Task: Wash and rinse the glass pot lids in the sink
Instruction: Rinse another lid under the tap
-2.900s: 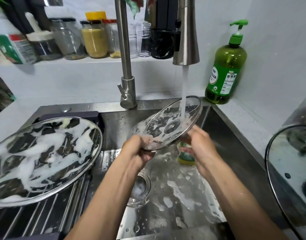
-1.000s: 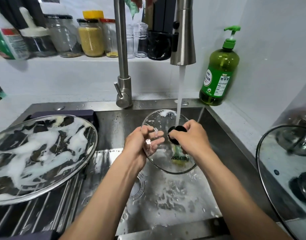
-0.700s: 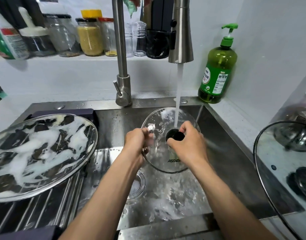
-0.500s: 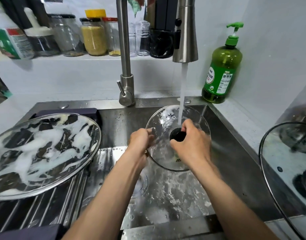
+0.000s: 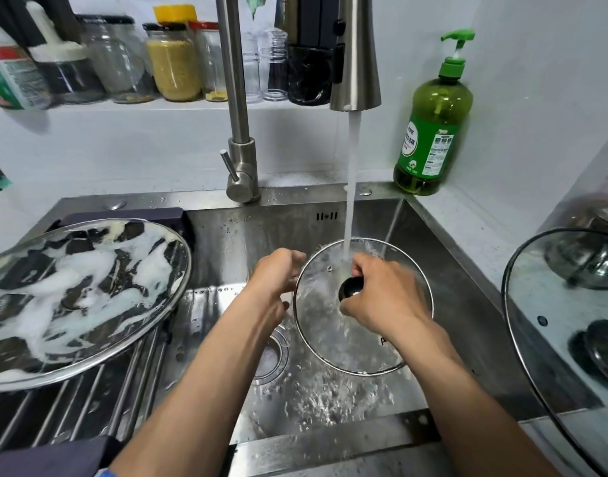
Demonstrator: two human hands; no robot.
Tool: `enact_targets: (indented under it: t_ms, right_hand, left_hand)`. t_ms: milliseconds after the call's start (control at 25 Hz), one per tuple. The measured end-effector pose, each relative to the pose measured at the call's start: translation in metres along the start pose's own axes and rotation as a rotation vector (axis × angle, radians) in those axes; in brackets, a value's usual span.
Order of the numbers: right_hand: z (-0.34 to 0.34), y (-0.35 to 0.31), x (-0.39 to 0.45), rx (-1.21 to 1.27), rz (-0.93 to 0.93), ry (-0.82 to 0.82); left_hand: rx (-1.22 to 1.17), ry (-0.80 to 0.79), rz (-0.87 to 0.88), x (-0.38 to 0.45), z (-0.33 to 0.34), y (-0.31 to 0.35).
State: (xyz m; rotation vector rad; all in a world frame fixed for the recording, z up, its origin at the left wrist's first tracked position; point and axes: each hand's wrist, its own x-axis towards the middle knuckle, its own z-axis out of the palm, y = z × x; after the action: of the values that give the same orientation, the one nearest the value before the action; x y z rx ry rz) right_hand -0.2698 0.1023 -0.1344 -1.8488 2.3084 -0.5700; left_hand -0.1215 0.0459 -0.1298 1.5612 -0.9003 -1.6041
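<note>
We count 3 glass lids, 2 hands and 1 running tap.

At lower left, 1 soapy lid (image 5: 79, 301) lies on the drying rack (image 5: 89, 404); at the right edge, 1 large lid (image 5: 567, 346) leans over the counter. In the middle, over the sink (image 5: 467, 280), our right hand (image 5: 381, 297) curls round the black knob (image 5: 350, 287) of the small lid (image 5: 330, 325), and our left hand (image 5: 275, 273) grips its left rim. Water (image 5: 352, 173) from the faucet (image 5: 356, 53) strikes the lid just beside the knob. Farther back at upper right stands 1 green soap bottle (image 5: 433, 125); jars (image 5: 173, 60) line the shelf at upper left.
</note>
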Motion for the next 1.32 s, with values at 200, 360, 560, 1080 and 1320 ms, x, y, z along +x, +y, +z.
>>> enact_targets:
  t_ms: [200, 360, 560, 1080, 1320]
  right_hand:
    - [0.000, -0.005, 0.001, 0.126, 0.003, -0.019]
    - [0.002, -0.005, 0.004, 0.319, 0.088, -0.003]
    - [0.002, -0.008, 0.010, 0.745, 0.246, -0.126]
    - [-0.014, 0.012, 0.026, 1.716, 0.832, 0.065]
    - [-0.010, 0.006, 0.030, 1.891, 0.708, 0.071]
  left_hand:
    - [-0.054, 0.000, 0.053, 0.000, -0.001, 0.001]
    - [0.007, -0.046, 0.158, 0.002, -0.006, 0.001]
    - [-0.026, -0.118, 0.576, -0.002, -0.007, 0.004]
    - [1.171, -0.516, 0.643, -0.017, 0.002, -0.010]
    - [1.286, -0.238, 0.679, -0.008, 0.000, -0.013]
